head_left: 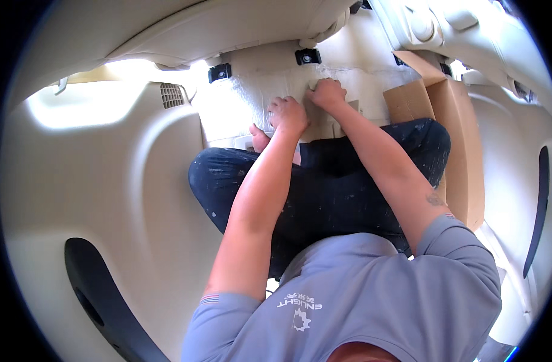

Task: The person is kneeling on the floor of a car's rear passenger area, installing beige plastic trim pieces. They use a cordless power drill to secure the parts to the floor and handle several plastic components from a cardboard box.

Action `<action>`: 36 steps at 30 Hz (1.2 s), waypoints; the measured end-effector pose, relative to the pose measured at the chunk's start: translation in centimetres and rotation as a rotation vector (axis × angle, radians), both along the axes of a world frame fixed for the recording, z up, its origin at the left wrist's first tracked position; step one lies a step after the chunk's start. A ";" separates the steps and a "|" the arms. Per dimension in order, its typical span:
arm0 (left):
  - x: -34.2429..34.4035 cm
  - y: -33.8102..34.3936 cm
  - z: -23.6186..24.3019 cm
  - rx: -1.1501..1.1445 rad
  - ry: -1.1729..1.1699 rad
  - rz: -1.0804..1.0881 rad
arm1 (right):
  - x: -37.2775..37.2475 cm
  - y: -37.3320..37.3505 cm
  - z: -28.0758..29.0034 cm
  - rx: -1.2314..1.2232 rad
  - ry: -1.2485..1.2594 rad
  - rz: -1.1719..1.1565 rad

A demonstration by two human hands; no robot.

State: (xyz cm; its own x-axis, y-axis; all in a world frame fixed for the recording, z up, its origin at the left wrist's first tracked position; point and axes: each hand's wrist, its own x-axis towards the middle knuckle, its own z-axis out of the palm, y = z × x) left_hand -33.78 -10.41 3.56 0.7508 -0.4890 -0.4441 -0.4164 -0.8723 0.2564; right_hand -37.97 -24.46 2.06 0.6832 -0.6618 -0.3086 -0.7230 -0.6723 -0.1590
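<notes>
the left hand [287, 114] is bent at the knuckles, its fingers half curled and pointing down at the cream floor surface with a shiny, wrinkled film-like sheen [234, 108]; it seems to rest on or just above that surface, and whether anything sits under the fingertips cannot be told. the right hand [328, 94] is a little farther forward, its fingers also curled and bunched close together; a small pale patch shows by its inner side, but the picture does not settle whether it is gripped. the two hands are near each other, not touching, with a strip of dull tan material [316, 117] between them. the floor surface lies ahead of the folded legs in dark, white-flecked trousers [342, 187], beneath the rounded beige seat [228, 33]. two squarish black brackets, one on the left [220, 73] and one nearer the middle [308, 57], stand just beyond the hands. an open brown cardboard box [460, 142] is beside the right knee
</notes>
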 end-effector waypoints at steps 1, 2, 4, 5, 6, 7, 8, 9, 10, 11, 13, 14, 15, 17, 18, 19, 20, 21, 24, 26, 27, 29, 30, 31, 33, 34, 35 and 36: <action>0.3 0.6 -1.1 0.004 -0.025 0.008 | 1.2 0.5 0.6 -0.005 -0.002 0.010; 0.7 0.4 -1.8 -0.002 -0.049 0.012 | 2.1 0.1 0.9 -0.011 -0.099 0.022; 0.2 -0.1 -0.4 -0.014 -0.004 -0.004 | 3.4 -1.7 0.4 -0.012 -0.297 0.028; 0.1 -0.3 0.4 -0.013 0.011 -0.015 | 4.3 -2.5 0.3 -0.029 -0.301 0.025; 0.3 -0.3 0.7 -0.016 0.013 -0.022 | 5.3 -2.9 0.1 -0.040 -0.306 0.019; 0.5 -0.3 1.0 -0.017 0.014 -0.029 | 6.3 -3.3 -0.1 -0.049 -0.311 0.012; -0.2 -0.1 1.0 -0.012 0.036 -0.045 | 6.4 -3.6 -1.1 -0.071 -0.311 0.013; -0.2 -0.1 1.1 -0.028 0.042 -0.029 | 7.2 -4.2 -1.7 -0.095 -0.317 0.019; -0.1 -0.1 1.1 -0.037 0.036 -0.032 | 7.7 -4.9 -2.3 -0.121 -0.323 0.023; -0.1 -0.1 1.0 -0.045 0.034 -0.029 | 7.7 -5.1 -2.7 -0.112 -0.304 0.066; 0.0 -0.3 0.7 -0.059 0.038 -0.025 | 8.3 -5.2 -3.3 -0.134 -0.226 0.145; 0.3 -0.4 0.7 -0.061 0.040 -0.018 | 8.5 -5.0 -3.4 -0.144 -0.188 0.186; 0.4 -0.5 0.6 -0.067 0.045 -0.015 | 8.0 -5.0 -3.4 -0.145 -0.208 0.175; 0.2 -1.0 0.7 -0.098 0.048 -0.068 | 6.6 -5.5 -2.8 -0.158 -0.246 0.146; 0.8 -0.8 0.5 -0.107 0.037 -0.082 | 6.2 -5.4 -2.0 -0.045 -0.265 0.127; 1.4 -1.0 0.2 -0.109 0.021 -0.081 | 4.7 -5.7 -1.0 0.064 -0.280 0.104; 2.5 -1.2 -0.2 -0.113 0.001 -0.078 | 3.1 -5.9 0.0 0.170 -0.298 0.084; 3.6 -1.7 -0.9 -0.122 -0.013 -0.080 | 0.7 -6.4 0.6 0.200 -0.344 0.099; 12.9 1.2 -4.1 -0.018 -0.215 -0.137 | -4.5 -3.6 3.9 0.286 -0.246 0.205; 17.2 3.2 -3.8 -0.049 -0.308 -0.022 | -9.1 -1.4 6.6 0.345 -0.273 0.147; 19.0 4.8 -4.0 -0.127 -0.388 0.076 | -11.1 0.3 8.8 0.410 -0.296 0.047; 22.4 6.1 -3.8 -0.280 -0.460 0.008 | -15.6 2.9 11.6 0.410 -0.446 -0.027; 23.6 7.4 -4.5 -0.369 -0.530 -0.032 | -17.5 4.2 11.9 0.375 -0.579 0.009; 23.3 6.6 -5.0 -0.394 -0.485 0.023 | -19.4 4.8 12.7 0.294 -0.629 0.089; 23.2 6.2 -6.7 -0.372 -0.446 0.086 | -22.3 6.2 14.3 0.214 -0.655 0.204; 23.6 6.6 -7.5 -0.334 -0.462 0.101 | -23.1 6.7 15.5 0.209 -0.640 0.245; 23.5 6.7 -8.6 -0.296 -0.460 0.098 | -24.3 7.3 16.6 0.202 -0.611 0.265; 22.3 5.1 -9.0 -0.294 -0.383 0.024 | -26.2 7.1 17.4 0.173 -0.571 0.242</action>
State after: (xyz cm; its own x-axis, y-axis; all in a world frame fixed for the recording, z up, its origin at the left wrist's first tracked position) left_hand -11.52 -5.35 -5.45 0.8459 -0.5330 0.0208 -0.5098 -0.7964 0.3254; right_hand -64.13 -17.33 19.48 0.8952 -0.4417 0.0597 -0.3234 -0.7358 -0.5950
